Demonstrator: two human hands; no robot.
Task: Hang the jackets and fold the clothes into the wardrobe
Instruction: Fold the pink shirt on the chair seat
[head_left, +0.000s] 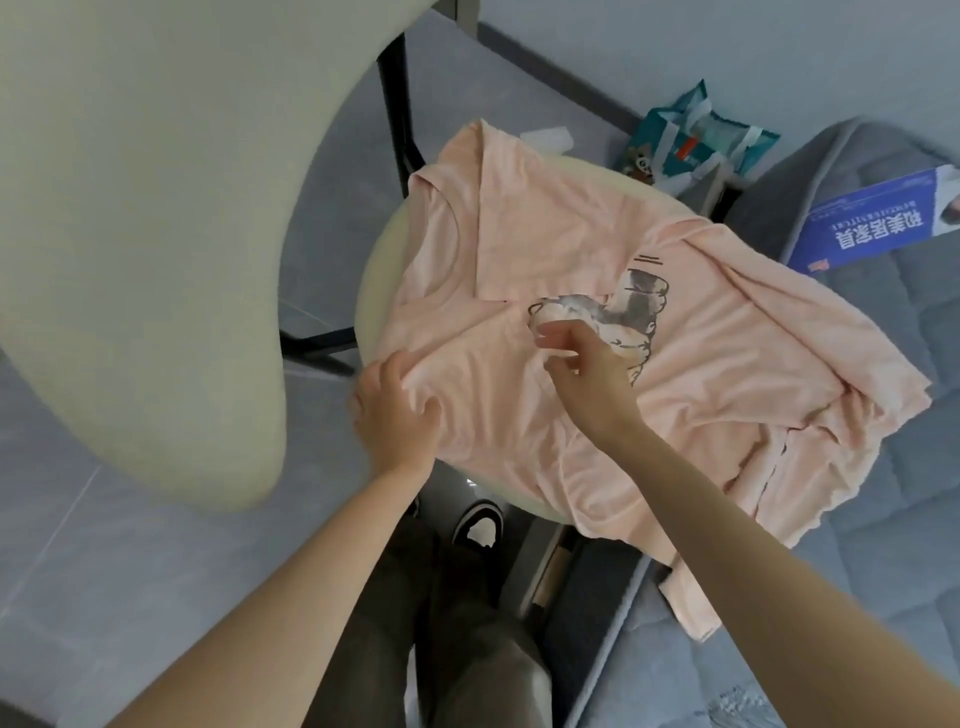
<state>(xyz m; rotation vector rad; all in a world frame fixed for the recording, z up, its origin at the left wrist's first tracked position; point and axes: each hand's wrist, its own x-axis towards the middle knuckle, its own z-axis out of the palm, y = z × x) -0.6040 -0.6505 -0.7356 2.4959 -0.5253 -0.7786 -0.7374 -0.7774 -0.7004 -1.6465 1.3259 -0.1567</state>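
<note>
Left grip (397, 410) on pink shirt's (545, 244) near fold

A blue paper label (878, 218) on the grey quilted mattress (883, 499) had big white Chinese words, upside down, that looked like 超美居家具. Its smaller lines were too tiny to read. The pink cotton T-shirt (519, 234) had two short dark lines (649, 260) above a grey picture (639, 306).
</note>
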